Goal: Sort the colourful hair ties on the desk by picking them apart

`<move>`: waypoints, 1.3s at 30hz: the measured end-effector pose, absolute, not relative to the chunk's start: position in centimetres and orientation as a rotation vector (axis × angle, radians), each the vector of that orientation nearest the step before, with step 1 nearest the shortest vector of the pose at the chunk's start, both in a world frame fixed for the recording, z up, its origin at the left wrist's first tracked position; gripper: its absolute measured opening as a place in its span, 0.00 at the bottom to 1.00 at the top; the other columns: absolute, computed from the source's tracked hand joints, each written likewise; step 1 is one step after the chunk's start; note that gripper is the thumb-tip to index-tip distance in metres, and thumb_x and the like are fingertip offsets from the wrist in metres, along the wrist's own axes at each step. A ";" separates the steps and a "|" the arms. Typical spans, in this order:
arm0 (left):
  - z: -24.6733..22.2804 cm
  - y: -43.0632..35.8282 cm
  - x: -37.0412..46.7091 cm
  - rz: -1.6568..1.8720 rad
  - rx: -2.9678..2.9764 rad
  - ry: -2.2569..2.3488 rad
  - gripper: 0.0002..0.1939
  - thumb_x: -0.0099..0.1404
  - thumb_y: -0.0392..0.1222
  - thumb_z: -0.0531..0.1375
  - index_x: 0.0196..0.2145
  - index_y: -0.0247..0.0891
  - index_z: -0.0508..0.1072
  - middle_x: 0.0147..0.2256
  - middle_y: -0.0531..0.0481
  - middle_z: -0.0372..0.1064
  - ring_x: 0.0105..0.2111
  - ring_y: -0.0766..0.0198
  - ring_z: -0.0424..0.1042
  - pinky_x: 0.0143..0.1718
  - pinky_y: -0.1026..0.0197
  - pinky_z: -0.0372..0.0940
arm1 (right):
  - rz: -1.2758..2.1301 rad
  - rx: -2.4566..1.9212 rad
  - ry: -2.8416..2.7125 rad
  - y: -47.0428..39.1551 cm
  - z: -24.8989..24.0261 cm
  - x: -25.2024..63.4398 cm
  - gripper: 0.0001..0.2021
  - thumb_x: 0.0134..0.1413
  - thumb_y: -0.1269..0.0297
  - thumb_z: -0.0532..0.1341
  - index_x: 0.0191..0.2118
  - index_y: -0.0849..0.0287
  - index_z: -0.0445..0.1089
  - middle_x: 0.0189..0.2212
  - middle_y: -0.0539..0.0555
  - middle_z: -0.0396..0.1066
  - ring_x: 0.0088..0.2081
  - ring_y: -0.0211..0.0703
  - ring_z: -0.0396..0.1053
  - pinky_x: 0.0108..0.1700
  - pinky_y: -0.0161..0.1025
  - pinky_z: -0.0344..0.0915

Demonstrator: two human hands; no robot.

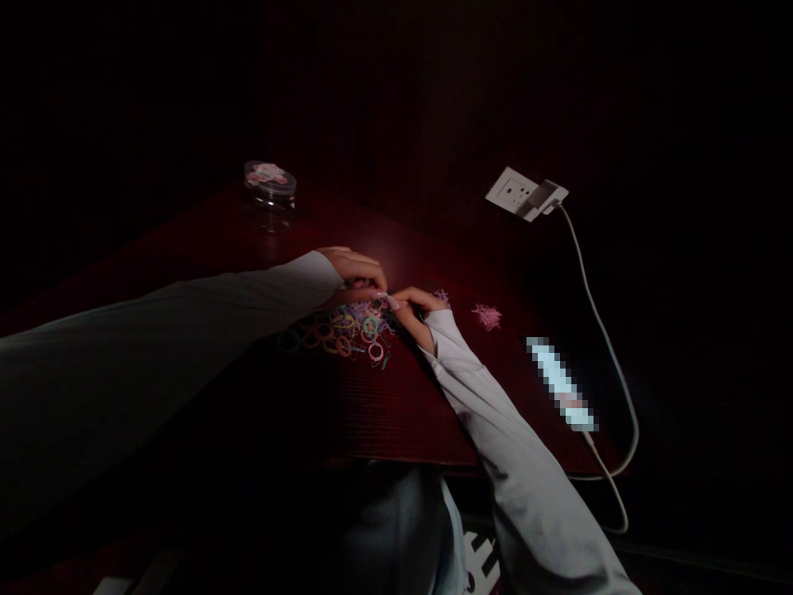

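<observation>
My left hand (358,271) is closed, its fingers curled and thumb pressed in over a loose pile of small elastic hair ties (363,326). The fingertips of my right hand (416,310) meet it from the right, also in a pinch. Whatever is between the fingers is too small and dark to name. The pile mixes thick coloured rings, such as a pale pink ring (376,351) and a green ring (370,326), with thin tangled bands. Part of it lies hidden beneath my left hand and sleeve.
On the dark red table (396,413), a clear lidded jar (271,194) stands at the back left. A clump of pink bands (487,316) lies right of my hands. A blurred lit phone (561,384) is cabled to a charger (548,198) in a wall socket (511,193).
</observation>
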State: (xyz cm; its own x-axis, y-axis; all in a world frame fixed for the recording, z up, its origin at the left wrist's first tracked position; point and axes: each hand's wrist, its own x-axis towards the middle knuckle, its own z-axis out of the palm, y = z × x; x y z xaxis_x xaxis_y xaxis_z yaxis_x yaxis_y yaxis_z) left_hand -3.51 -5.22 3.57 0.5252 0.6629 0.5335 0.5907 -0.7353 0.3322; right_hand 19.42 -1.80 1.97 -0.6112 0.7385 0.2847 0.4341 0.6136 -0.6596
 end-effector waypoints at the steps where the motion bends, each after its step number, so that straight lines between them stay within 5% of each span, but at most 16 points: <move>1: 3.6 -5.2 -3.5 1.000 2.646 1.083 0.14 0.72 0.47 0.54 0.39 0.42 0.78 0.30 0.55 0.74 0.30 0.68 0.70 0.40 0.64 0.59 | 0.746 -0.932 -2.286 -1.9 2.1 19.4 0.24 0.60 0.37 0.58 0.33 0.54 0.75 0.26 0.50 0.68 0.29 0.40 0.62 0.33 0.38 0.57; 14: 3.6 -5.3 -4.1 1.025 2.670 1.147 0.19 0.73 0.53 0.52 0.38 0.41 0.80 0.31 0.52 0.77 0.32 0.66 0.73 0.39 0.63 0.60 | 0.743 -0.957 -2.206 -1.8 3.1 20.0 0.25 0.60 0.37 0.57 0.33 0.55 0.76 0.26 0.51 0.70 0.29 0.41 0.63 0.35 0.39 0.60; 24: 3.5 -4.8 -4.1 0.944 2.663 1.172 0.18 0.73 0.52 0.54 0.36 0.42 0.79 0.32 0.54 0.78 0.33 0.67 0.74 0.40 0.64 0.59 | -0.072 -1.290 -2.287 4.3 4.3 28.5 0.25 0.61 0.40 0.52 0.32 0.56 0.76 0.28 0.56 0.74 0.32 0.47 0.68 0.37 0.42 0.58; 34: 3.5 -5.3 -3.8 0.995 2.690 1.142 0.19 0.74 0.52 0.52 0.35 0.42 0.79 0.33 0.52 0.79 0.36 0.66 0.75 0.41 0.63 0.60 | -0.157 -1.496 -2.298 4.2 3.3 29.0 0.26 0.64 0.41 0.51 0.33 0.54 0.77 0.30 0.56 0.76 0.41 0.51 0.69 0.50 0.49 0.57; 39: 3.6 -5.3 -3.9 0.974 2.699 1.149 0.18 0.74 0.51 0.52 0.35 0.41 0.78 0.33 0.53 0.79 0.35 0.66 0.75 0.40 0.63 0.59 | -0.050 -1.726 -2.133 4.9 4.0 29.4 0.32 0.66 0.39 0.46 0.32 0.56 0.78 0.30 0.58 0.77 0.39 0.52 0.72 0.45 0.45 0.61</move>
